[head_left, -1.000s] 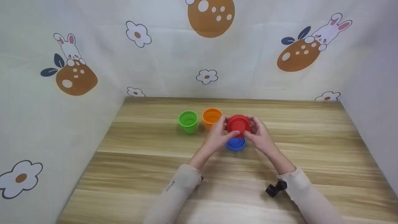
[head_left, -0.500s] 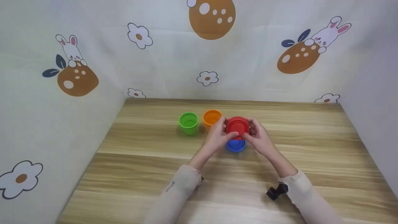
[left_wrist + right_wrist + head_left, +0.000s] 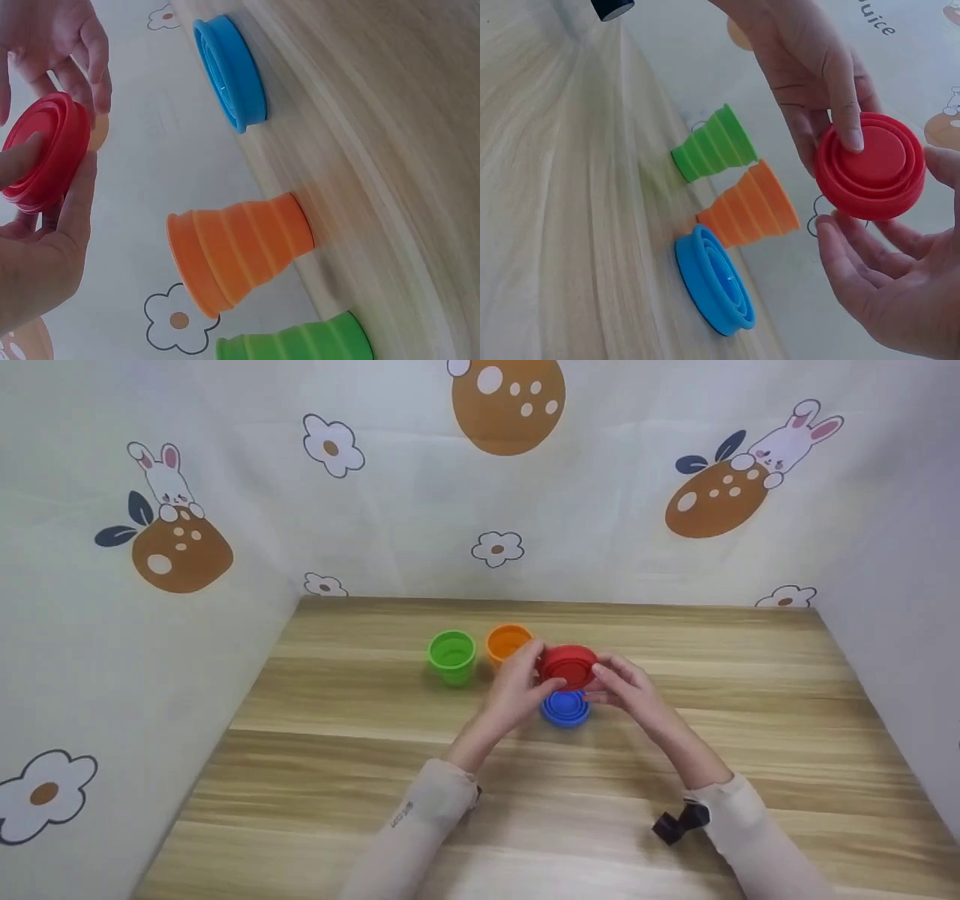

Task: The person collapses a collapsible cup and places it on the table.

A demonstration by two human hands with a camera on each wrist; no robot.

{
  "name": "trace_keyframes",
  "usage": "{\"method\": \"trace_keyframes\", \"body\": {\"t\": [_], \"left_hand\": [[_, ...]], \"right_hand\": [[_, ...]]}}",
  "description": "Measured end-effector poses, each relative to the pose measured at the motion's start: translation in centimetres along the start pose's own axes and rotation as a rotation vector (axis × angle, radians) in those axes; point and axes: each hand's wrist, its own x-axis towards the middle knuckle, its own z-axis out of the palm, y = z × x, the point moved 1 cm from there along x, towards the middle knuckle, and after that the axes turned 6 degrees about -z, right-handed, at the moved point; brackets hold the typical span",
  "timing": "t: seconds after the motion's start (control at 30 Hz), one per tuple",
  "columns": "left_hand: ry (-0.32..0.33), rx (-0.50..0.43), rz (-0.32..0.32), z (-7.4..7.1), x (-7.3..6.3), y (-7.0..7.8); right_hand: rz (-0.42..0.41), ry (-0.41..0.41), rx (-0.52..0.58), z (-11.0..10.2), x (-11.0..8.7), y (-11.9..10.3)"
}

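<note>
A red collapsible cup [image 3: 568, 667], folded flat, is held above the table. My left hand [image 3: 514, 684] pinches it, the thumb on its ringed inside and the fingers behind, as the left wrist view shows. My right hand [image 3: 900, 289] is at the cup's other side with fingers spread and loose. Its thumb tip is at the rim; whether it touches I cannot tell. Below the red cup, a folded blue collapsible cup [image 3: 566, 708] lies on the table. An orange cup [image 3: 238, 251], extended and upright, stands behind my left hand, partly hidden by it in the head view.
A green extended cup [image 3: 452, 657] stands upright left of the orange one. The wood-grain table [image 3: 337, 780] meets printed cloth walls [image 3: 405, 510] at the back and sides. A black device [image 3: 679, 821] sits at the right sleeve's cuff.
The red cup has tilted, its opening turning more away from the head camera. My right hand's fingers have loosened and shifted slightly right, while my left hand keeps its pinch.
</note>
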Motion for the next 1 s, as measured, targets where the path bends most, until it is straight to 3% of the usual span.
{"method": "trace_keyframes", "body": {"t": [0.23, 0.4, 0.67, 0.83, 1.0], "left_hand": [[0.011, 0.06, 0.082, 0.0, 0.2, -0.2], [-0.002, -0.018, 0.099, -0.1, 0.2, -0.6], [-0.065, -0.257, 0.001, -0.3, -0.1, -1.2], [-0.095, -0.339, -0.081, 0.0, -0.1, -1.4], [-0.101, -0.365, -0.114, 0.7, 0.5, -1.1]], "right_hand": [[0.031, -0.083, 0.045, 0.0, 0.1, 0.4], [0.011, -0.042, 0.047, -0.1, 0.1, 0.5], [-0.031, 0.068, -0.057, -0.6, -0.3, 0.4], [-0.087, 0.101, -0.072, -1.0, -0.4, 0.4], [-0.119, 0.093, -0.099, -1.8, -0.3, 0.5]]}}
